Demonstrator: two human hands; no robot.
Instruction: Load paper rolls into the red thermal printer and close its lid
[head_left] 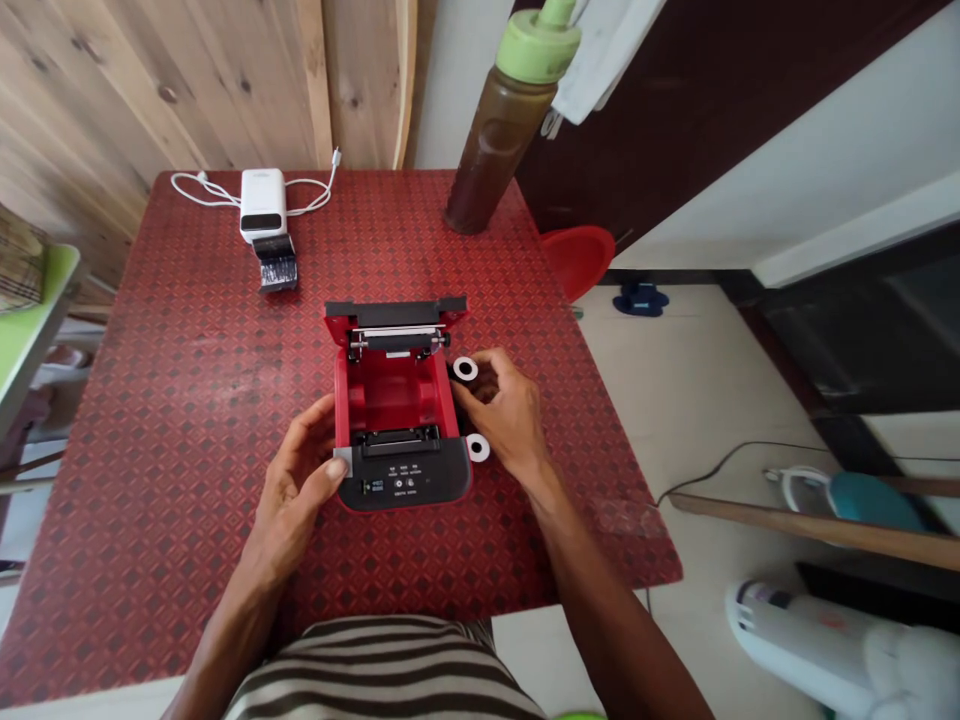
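A red and black label printer (394, 400) sits on the table with its lid (397, 312) raised, and its red inner bay holds no roll. My left hand (300, 485) grips the printer's left side. Its thumb presses on the grey corner piece (342, 462), while its other fingers curl along the side wall. Against the right wall is my right hand (504, 405), closed, with the thumb at the wall and the other fingers partly hidden. Beside it are two white rings with dark centres, one ring (465, 358) above the thumb and another ring (478, 437) below.
A patterned red cloth covers the table (217, 360). At its far left lies a white power bank (262, 195) with a white cable (315, 205) and a crumpled black piece (277, 265). A tall brown bottle (495, 140) with a green cap stands at the far right edge.
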